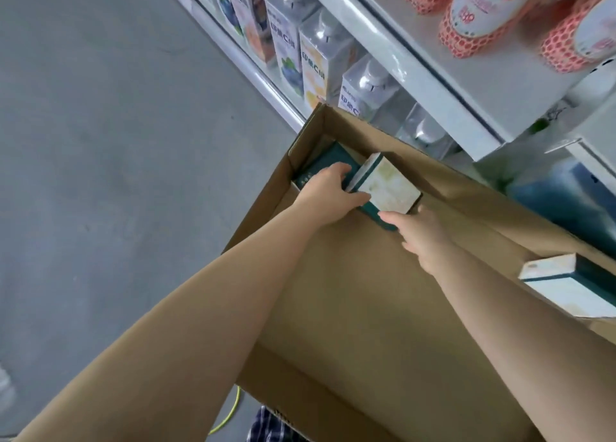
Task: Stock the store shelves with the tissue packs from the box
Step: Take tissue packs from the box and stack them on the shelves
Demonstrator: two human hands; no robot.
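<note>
A large open cardboard box (366, 291) stands in front of the shelves. At its far left corner a white and dark green tissue pack (388, 184) sits tilted, and both my hands hold it. My left hand (328, 188) grips its left end, fingers curled over the top edge. My right hand (416, 231) grips the near right edge, thumb along the dark green side. A dark green pack (320, 161) lies under my left hand in the corner. Another white and green pack (573, 285) rests at the box's right side.
White store shelves (400, 61) run diagonally behind the box, with drink cartons (313, 61) on the lower level and net-wrapped bottles (473, 11) above. Grey floor (100, 141) lies to the left. A yellow cable (230, 411) lies near the box's bottom edge.
</note>
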